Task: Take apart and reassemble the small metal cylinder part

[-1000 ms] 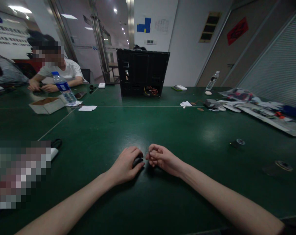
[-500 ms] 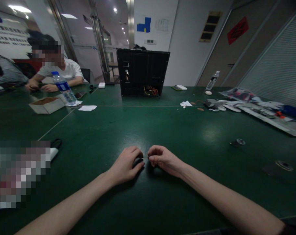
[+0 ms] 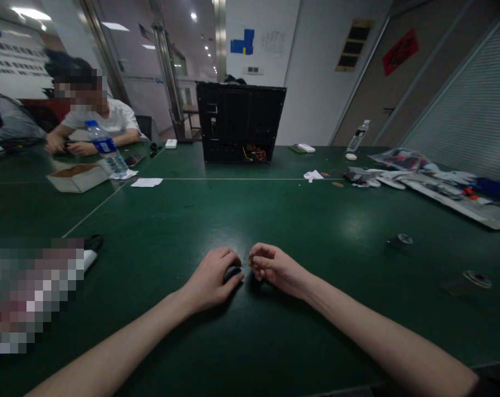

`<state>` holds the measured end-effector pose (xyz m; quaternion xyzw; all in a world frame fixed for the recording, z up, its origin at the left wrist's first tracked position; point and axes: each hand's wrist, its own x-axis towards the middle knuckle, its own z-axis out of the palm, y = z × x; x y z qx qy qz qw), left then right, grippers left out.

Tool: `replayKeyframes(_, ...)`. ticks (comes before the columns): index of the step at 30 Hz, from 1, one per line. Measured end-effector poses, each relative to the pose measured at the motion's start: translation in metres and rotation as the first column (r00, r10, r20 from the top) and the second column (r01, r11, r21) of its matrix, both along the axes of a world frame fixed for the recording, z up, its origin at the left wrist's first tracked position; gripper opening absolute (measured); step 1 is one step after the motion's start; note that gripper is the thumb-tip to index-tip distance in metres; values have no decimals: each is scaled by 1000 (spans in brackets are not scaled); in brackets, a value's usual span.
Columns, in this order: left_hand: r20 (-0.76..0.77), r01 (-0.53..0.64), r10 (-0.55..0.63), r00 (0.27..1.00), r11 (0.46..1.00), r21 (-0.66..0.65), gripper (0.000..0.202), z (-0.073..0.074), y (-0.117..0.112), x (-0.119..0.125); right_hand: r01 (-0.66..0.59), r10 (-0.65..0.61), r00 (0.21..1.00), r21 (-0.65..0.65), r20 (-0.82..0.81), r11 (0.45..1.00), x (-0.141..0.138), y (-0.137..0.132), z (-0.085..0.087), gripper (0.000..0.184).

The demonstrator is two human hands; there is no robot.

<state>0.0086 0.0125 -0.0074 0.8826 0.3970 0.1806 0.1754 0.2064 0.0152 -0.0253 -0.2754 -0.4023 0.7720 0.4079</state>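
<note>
Apparently the small dark part lies on the green surface, close in front of the person and between the two hands; the left hand is curled over it, thumb on the near side and fingers on top, so only its rounded dark edge shows. I judge it to be light, hard and smooth, perhaps a little slippery; it looks best taken by its sides between thumb and fingers, pressed down lightly so that it does not slide. The right hand is just beside it, fingers bent, pinching a tiny piece at the fingertips; this piece is too small to tell what it is, and I think it is easy to drop, so a firm fingertip pinch suits it.

To the right, well apart, two small round parts rest on the same surface; beyond them lies a heap of packaging. Far ahead stands a black computer case, upright. At the far left are a cardboard box and a water bottle, near another person's hands.
</note>
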Motion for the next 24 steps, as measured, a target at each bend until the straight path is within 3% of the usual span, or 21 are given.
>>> replayKeyframes(3,5,10,-10,1000,1000,-3,12,0,1,0,40,-40,999,-23,15,999,5,4,3,26)
replayKeyframes(7,4,11,-11,1000,1000,-18,15,2,0,0,209,-217,972,85,95,974,21,12,21,24)
replayKeyframes(10,3,3,-3,1000,999,-34,15,3,0,-1,367,-415,895,260,163,893,47,16,41,21)
replayKeyframes(12,0,-2,2,1000,999,-40,15,3,-1,-2,443,-580,776,440,248,781,72,16,52,19)
replayKeyframes(13,-2,-2,2,1000,999,-42,15,3,0,-2,451,-674,670,552,310,702,88,16,55,19)
replayKeyframes(14,-3,-2,2,1000,999,-40,15,2,0,-2,430,-775,513,672,368,603,106,15,58,20)
replayKeyframes(17,-6,3,-3,1000,1000,-25,15,1,0,-2,207,-928,-115,922,354,326,168,12,54,23)
replayKeyframes(18,-8,3,-3,1000,1000,-19,15,1,0,-2,134,-909,-272,947,317,290,190,10,50,26)
replayKeyframes(19,-9,3,-3,1000,1000,-15,15,0,0,-2,82,-868,-401,955,294,286,212,7,45,29)
replayKeyframes(21,-10,2,-2,1000,1000,-11,14,1,0,-1,31,-748,-596,940,291,341,253,2,32,33)
replayKeyframes(24,-7,1,-1,1000,1000,-14,14,2,-1,0,98,-568,-735,887,370,451,300,-4,11,31)
